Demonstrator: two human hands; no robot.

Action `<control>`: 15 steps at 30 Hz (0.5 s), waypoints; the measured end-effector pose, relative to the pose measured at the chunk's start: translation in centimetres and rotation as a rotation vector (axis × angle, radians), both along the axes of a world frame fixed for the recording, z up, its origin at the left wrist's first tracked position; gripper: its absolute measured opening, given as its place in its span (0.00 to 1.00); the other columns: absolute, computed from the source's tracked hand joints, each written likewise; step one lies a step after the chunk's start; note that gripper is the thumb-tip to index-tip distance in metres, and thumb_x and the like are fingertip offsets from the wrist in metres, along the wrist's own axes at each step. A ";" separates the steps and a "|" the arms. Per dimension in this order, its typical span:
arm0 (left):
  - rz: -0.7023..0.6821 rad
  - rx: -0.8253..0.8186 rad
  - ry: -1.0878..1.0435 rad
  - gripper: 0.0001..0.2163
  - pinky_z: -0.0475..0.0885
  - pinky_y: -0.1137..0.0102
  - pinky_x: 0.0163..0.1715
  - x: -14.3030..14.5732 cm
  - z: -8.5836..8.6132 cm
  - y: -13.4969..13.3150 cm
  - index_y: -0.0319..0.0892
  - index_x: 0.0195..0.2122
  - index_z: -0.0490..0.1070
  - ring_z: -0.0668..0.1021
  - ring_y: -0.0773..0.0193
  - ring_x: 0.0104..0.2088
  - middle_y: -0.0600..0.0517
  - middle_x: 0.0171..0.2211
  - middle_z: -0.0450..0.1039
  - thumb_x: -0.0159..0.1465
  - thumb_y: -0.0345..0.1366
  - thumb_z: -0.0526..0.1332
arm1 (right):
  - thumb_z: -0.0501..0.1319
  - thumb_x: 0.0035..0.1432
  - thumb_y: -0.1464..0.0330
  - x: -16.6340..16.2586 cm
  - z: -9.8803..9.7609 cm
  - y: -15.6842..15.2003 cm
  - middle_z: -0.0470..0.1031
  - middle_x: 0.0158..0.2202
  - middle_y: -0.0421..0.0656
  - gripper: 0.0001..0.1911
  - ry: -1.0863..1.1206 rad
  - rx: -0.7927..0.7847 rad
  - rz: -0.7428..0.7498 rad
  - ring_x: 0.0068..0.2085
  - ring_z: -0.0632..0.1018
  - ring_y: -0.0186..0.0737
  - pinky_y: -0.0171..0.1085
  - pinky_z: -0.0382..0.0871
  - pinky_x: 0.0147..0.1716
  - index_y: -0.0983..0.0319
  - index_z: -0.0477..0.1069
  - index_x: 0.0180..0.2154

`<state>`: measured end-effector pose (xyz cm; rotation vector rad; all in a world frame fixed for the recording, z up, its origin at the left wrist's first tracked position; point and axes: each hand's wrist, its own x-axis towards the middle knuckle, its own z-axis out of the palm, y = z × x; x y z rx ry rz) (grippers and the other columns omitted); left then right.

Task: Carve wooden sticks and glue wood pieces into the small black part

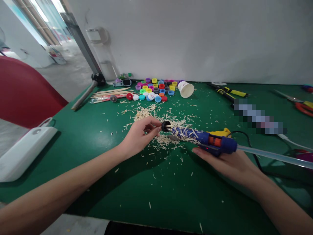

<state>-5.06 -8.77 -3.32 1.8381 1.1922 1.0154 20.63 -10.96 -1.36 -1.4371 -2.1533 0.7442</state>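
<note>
Between the thumb and fingers of my left hand (141, 135) is a small black bottle cap (166, 126), its open side turned toward the right. My right hand (227, 161) is wrapped round a blue hot glue gun (204, 138) with a clear glue stick (271, 155) sticking out of its back. The gun's nozzle meets the cap's opening; whether they touch I cannot tell. Pale wood shavings cling to the gun's barrel, and a pile of shavings (144, 113) lies on the table around and behind both hands.
Many coloured bottle caps (155, 89) and a tipped white paper cup (186, 89) lie by the wall. Wooden sticks (110, 94) and a hammer (85, 94) are at back left, a white power bank-like box (26, 153) at left. Pliers (225, 94) and scissors (303, 104) lie right.
</note>
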 end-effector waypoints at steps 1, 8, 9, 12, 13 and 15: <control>-0.004 0.001 -0.010 0.05 0.73 0.73 0.29 0.0 0.0 0.0 0.42 0.39 0.69 0.77 0.68 0.31 0.51 0.31 0.73 0.64 0.35 0.56 | 0.60 0.53 0.55 0.0 -0.1 0.0 0.74 0.23 0.40 0.14 -0.009 0.007 -0.003 0.26 0.74 0.40 0.36 0.66 0.23 0.59 0.71 0.27; -0.006 -0.028 -0.025 0.05 0.74 0.73 0.29 0.1 0.1 -0.2 0.42 0.38 0.68 0.77 0.68 0.31 0.51 0.31 0.73 0.64 0.36 0.57 | 0.61 0.51 0.56 0.2 -0.4 0.1 0.73 0.23 0.39 0.12 0.008 0.074 0.013 0.26 0.74 0.39 0.37 0.67 0.24 0.58 0.71 0.27; -0.009 -0.028 -0.025 0.05 0.74 0.73 0.29 0.1 0.1 -0.2 0.42 0.38 0.68 0.77 0.68 0.31 0.51 0.31 0.73 0.64 0.36 0.57 | 0.61 0.51 0.56 0.2 -0.4 0.1 0.73 0.22 0.39 0.12 0.007 0.076 0.012 0.26 0.74 0.39 0.36 0.67 0.24 0.58 0.70 0.27; -0.026 -0.019 -0.041 0.04 0.74 0.73 0.30 0.1 0.1 -0.2 0.42 0.38 0.68 0.78 0.68 0.31 0.52 0.30 0.73 0.65 0.36 0.56 | 0.60 0.52 0.55 0.2 -0.5 0.1 0.73 0.22 0.39 0.14 -0.002 0.084 0.016 0.25 0.73 0.37 0.36 0.66 0.23 0.58 0.69 0.26; -0.032 -0.015 -0.047 0.04 0.74 0.73 0.31 0.1 0.1 -0.2 0.43 0.38 0.67 0.78 0.69 0.31 0.52 0.30 0.73 0.65 0.36 0.56 | 0.60 0.52 0.55 0.3 -0.5 0.1 0.72 0.21 0.38 0.14 -0.007 0.085 0.015 0.24 0.72 0.37 0.36 0.65 0.22 0.58 0.69 0.25; -0.040 -0.008 -0.055 0.04 0.74 0.73 0.31 0.1 0.0 -0.1 0.43 0.38 0.67 0.77 0.69 0.31 0.53 0.29 0.73 0.66 0.36 0.55 | 0.60 0.52 0.55 0.3 -0.6 0.1 0.71 0.20 0.38 0.15 -0.009 0.088 0.008 0.23 0.72 0.37 0.35 0.64 0.21 0.58 0.68 0.24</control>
